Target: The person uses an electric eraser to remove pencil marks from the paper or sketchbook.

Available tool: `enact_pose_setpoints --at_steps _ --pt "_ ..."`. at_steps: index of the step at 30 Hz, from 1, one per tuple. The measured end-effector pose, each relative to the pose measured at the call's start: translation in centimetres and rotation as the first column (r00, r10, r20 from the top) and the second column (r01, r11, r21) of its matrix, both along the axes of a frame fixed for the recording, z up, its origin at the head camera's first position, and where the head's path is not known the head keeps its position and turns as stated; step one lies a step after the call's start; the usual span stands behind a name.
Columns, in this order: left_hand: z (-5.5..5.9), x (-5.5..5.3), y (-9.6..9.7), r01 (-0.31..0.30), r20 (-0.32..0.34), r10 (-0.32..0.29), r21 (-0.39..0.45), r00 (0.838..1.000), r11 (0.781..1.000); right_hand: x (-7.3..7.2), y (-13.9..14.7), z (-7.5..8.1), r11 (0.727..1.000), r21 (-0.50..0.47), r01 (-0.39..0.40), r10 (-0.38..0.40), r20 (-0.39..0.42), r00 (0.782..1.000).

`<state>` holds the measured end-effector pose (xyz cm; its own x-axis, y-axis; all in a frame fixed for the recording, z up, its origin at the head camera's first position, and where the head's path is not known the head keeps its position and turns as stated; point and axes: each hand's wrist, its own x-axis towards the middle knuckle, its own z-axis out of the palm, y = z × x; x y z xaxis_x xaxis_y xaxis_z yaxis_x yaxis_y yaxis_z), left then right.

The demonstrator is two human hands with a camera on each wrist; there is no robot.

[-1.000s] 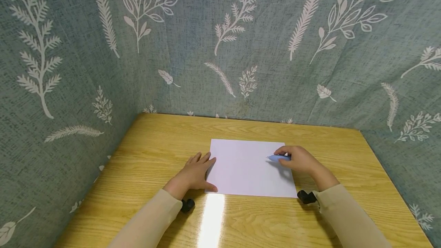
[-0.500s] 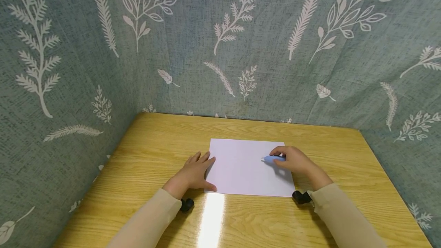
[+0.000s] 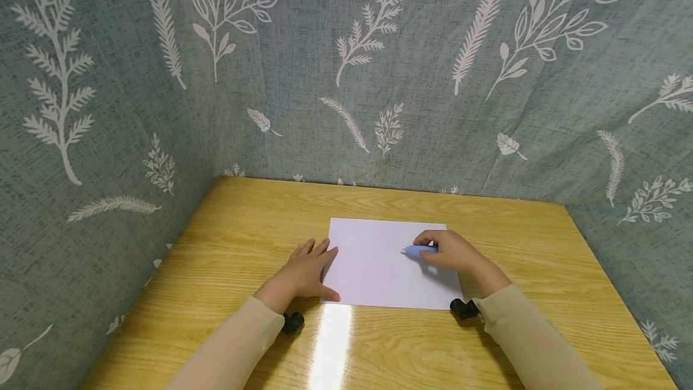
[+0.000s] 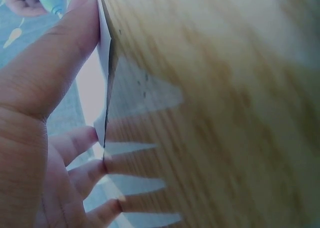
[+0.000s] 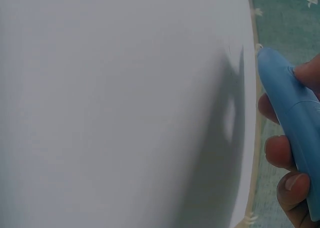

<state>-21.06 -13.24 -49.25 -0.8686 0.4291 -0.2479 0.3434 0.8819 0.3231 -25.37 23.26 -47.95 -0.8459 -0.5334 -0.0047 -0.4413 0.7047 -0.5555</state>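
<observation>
A white sheet of paper (image 3: 368, 266) lies on the wooden table. Across its left edge my left hand (image 3: 300, 272) rests with fingers spread, the thumb (image 4: 55, 62) at the near corner, where the paper's edge lifts slightly in the left wrist view. My right hand (image 3: 457, 254) holds a blue pen-shaped tool (image 3: 419, 250) over the right half of the sheet, its thin tip pointing left. In the right wrist view the tool (image 5: 295, 112) has a smooth rounded nose, a thumb is on its side and fingers curl beneath. Its shadow falls on the paper, which shows no visible marks.
The wooden table (image 3: 260, 209) is bounded at the back and sides by a grey-green leaf-patterned cloth (image 3: 303, 65). A bright reflection crosses the table in front of the paper. Black wrist cameras (image 3: 464, 309) sit by both sleeves.
My right hand has moved steadily left over the paper with the blue pen-shaped tool. My left hand has stayed in place on the paper's left edge.
</observation>
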Motion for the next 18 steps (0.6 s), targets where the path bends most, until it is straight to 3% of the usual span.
enact_pose_setpoints --at_steps 18 --pt "0.22 0.18 0.09 -0.008 0.008 0.007 0.028 1.000 1.000 -0.56 -0.84 0.12 1.000 0.015 -0.008 0.008 0.028 1.000"
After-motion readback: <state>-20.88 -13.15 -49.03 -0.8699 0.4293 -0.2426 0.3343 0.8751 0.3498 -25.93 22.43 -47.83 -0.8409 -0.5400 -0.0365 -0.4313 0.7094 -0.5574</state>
